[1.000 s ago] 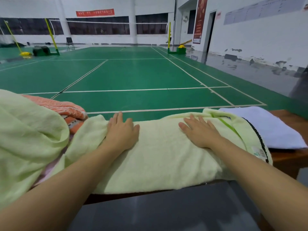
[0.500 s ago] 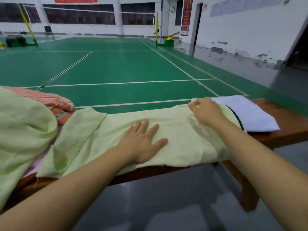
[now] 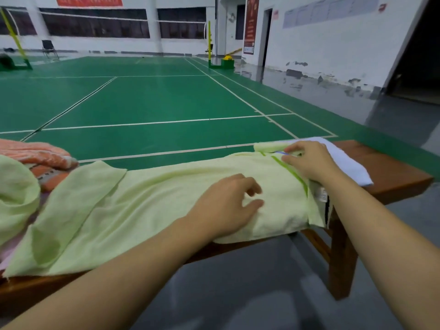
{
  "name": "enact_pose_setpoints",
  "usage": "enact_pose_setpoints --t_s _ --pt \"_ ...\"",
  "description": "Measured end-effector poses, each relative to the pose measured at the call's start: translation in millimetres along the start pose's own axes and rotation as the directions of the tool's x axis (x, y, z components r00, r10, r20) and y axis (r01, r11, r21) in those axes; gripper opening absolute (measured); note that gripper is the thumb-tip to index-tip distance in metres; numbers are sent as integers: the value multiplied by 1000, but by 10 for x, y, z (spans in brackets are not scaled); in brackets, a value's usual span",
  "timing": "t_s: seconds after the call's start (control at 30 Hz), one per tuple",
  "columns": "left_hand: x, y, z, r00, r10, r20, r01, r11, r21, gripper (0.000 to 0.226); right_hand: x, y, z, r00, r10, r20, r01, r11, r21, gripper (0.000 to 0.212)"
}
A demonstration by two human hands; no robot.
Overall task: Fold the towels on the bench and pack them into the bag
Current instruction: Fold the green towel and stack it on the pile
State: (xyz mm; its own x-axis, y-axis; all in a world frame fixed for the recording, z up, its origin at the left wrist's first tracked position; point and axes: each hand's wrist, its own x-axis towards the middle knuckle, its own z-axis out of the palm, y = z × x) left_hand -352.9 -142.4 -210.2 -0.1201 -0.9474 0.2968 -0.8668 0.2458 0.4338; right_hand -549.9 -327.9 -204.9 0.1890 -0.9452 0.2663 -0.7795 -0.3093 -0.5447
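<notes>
A: How far along is the folding?

B: Early, I'd say. The pale green towel (image 3: 154, 198) lies stretched lengthwise along the bench (image 3: 392, 167), folded into a long strip at most. It's still far too long for a bag

A: What are the hands doing?

B: The right hand (image 3: 307, 160) is at the far right end of the towel, fingers curled round the edge near the green stripe (image 3: 289, 171), holding it. The left hand (image 3: 228, 203) sits on the middle of the strip, fingers bent and thumb drawn in, seemingly bunching a little cloth; whether it truly grips or only presses, I can't tell

A: Anything already finished?

B: A white towel (image 3: 350, 167) lies on the bench just past the right hand, partly under the green one. It looks flat and perhaps folded, but I can't be sure

A: And what's left?

B: Plenty. On the left there's an orange towel (image 3: 40, 156) in a loose heap, and another pale green cloth (image 3: 16, 191) rumpled at the edge of view, neither folded. No bag shows anywhere, so nothing appears packed

A: So the next step?

B: Likely bringing that right end over toward the middle to shorten the strip, then again until it's compact
</notes>
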Motion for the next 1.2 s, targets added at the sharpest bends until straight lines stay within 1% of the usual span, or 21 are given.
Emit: enact_pose_setpoints --t_s 0.07,0.13,0.17,0.2,0.27,0.33,0.43,0.47,0.5,0.57,0.63,0.73,0.8,0.87,0.93,1.0,1.07,1.13,1.2 --pt "98 286 190 1000 0 26 5 983 -183 13 -17 -32 -49 999 -14 30 11 996 85 22" --pt "210 483 367 997 -72 16 73 934 -349 11 -27 -45 -70 999 -29 39 24 993 113 20" --pt "276 547 454 992 -127 6 119 910 -396 13 -18 -36 -68 999 -35 29 32 992 120 19" --pt "348 596 526 982 -187 -5 168 893 -418 16 -13 -25 -75 999 -35 17 32 991 128 18" --pt "487 657 638 956 -293 -13 263 874 -409 24 9 16 -104 1000 -14 1 14 983 184 16" --pt "601 717 712 939 -344 -13 316 874 -369 36 38 69 -120 1000 12 -14 -7 960 279 16" --pt "685 828 816 938 -347 12 341 916 -212 54 53 128 -145 1000 14 12 -18 923 384 18" --pt "699 856 848 941 -338 14 335 926 -175 54 66 152 -151 999 22 32 -33 910 414 18" --pt "708 871 874 946 -324 15 322 931 -173 51 88 190 -158 998 31 60 -54 891 451 18" --pt "729 876 884 959 -281 25 278 925 -258 47 109 233 -193 989 31 147 -105 844 526 26" --pt "751 886 847 969 -244 44 243 894 -377 44 124 256 -222 980 19 200 -132 815 565 34" --pt "745 902 756 967 -245 74 245 804 -542 39 121 287 -232 984 25 176 -125 799 588 37" --pt "722 882 693 960 -261 106 268 734 -624 40 137 328 -216 989 46 140 -120 802 585 35" --pt "702 830 638 956 -266 124 280 697 -661 38 183 340 -213 992 77 104 -122 823 555 31" --pt "669 776 607 959 -254 125 271 693 -668 32 228 326 -230 994 99 34 -104 904 415 27" --pt "628 736 604 963 -237 126 259 701 -665 32 224 254 -256 995 91 -38 -79 966 247 31" --pt "588 695 627 968 -213 133 246 700 -671 39 161 110 -269 998 21 -59 -6 970 244 30" --pt "566 668 640 971 -194 136 234 695 -680 42 110 -51 -250 989 -129 -74 142 966 218 20" --pt "565 656 649 973 -175 148 228 696 -681 39 86 -165 -205 970 -241 -8 241 964 117 14"
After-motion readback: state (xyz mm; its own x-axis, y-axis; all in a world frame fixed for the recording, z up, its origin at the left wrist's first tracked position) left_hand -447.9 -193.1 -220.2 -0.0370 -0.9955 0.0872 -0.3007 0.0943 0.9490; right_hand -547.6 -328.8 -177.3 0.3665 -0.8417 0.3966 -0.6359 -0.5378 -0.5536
